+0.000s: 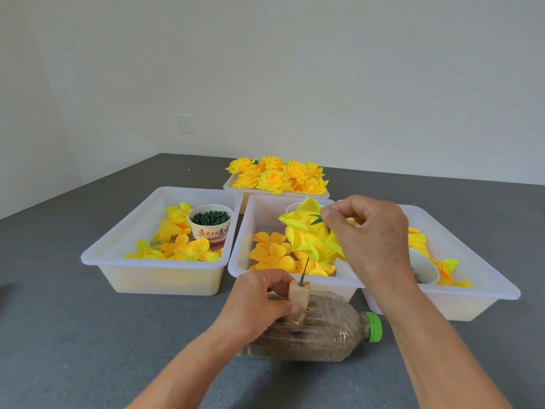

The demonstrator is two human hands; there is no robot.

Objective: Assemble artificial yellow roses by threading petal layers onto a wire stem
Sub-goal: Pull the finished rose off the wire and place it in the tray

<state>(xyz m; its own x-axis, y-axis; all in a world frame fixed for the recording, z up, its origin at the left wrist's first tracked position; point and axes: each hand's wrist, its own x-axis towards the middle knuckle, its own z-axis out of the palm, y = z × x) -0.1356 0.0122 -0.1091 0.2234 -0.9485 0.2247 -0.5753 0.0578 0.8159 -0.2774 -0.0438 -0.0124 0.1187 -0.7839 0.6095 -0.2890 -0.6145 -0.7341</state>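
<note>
Low centre, one sand-filled bottle [312, 335] lies on the table; left hand [259, 302] pinches the wooden block [299, 296] holding one wire stem [303, 273]. Right hand [368, 231] pinches stacked petal layers [309, 234] — perhaps a green calyx too — amid four trays [159, 278].

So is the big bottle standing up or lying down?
Lying down. The bottle rests on its side on the grey table, green cap on and pointing right, filled with something sandy.

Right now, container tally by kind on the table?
White plastic trays: 4 (left, middle, right, back)
Paper cups: 3 (green pieces, behind petals, tipped in right tray)
Plastic bottles: 1
Total: 8
</note>
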